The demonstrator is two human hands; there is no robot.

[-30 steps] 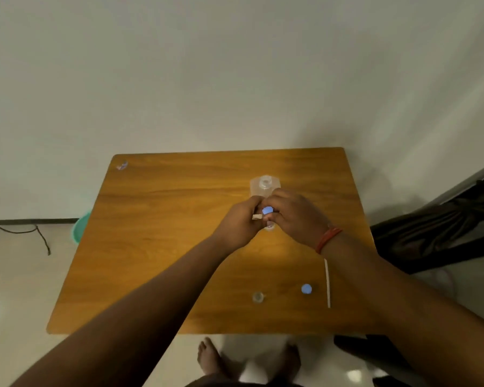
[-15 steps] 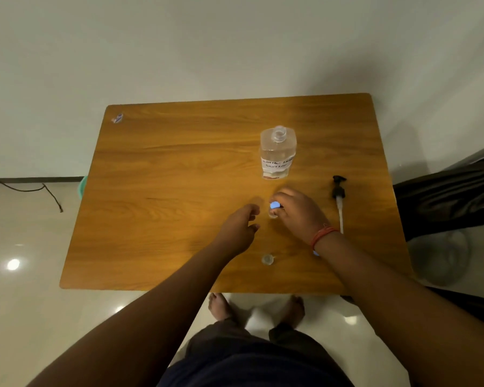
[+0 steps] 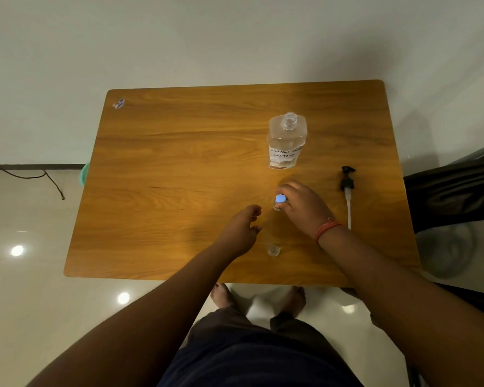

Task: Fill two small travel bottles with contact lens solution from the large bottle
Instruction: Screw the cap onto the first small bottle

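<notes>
On the wooden tabletop (image 3: 179, 169) the large bottle (image 3: 287, 141) of contact lens solution stood upright and uncapped, its handwritten label facing the person. Its black pump dispenser (image 3: 348, 188) lay flat well to the right of it, tube pointing toward the near edge. Nearer the person than the large bottle, the right hand (image 3: 302, 208) curled its fingertips around a small travel bottle with a blue cap (image 3: 280, 199), which stood on the tabletop; an orange thread bracelet (image 3: 327, 229) circled that wrist. The left hand (image 3: 242, 227) hovered just left of that small bottle, fingers loosely spread and holding nothing. The second small travel bottle (image 3: 273, 250), clear and without a cap, stood close to the near edge, between the two forearms. A small sticker (image 3: 119, 103) sat on the far left corner.
</notes>
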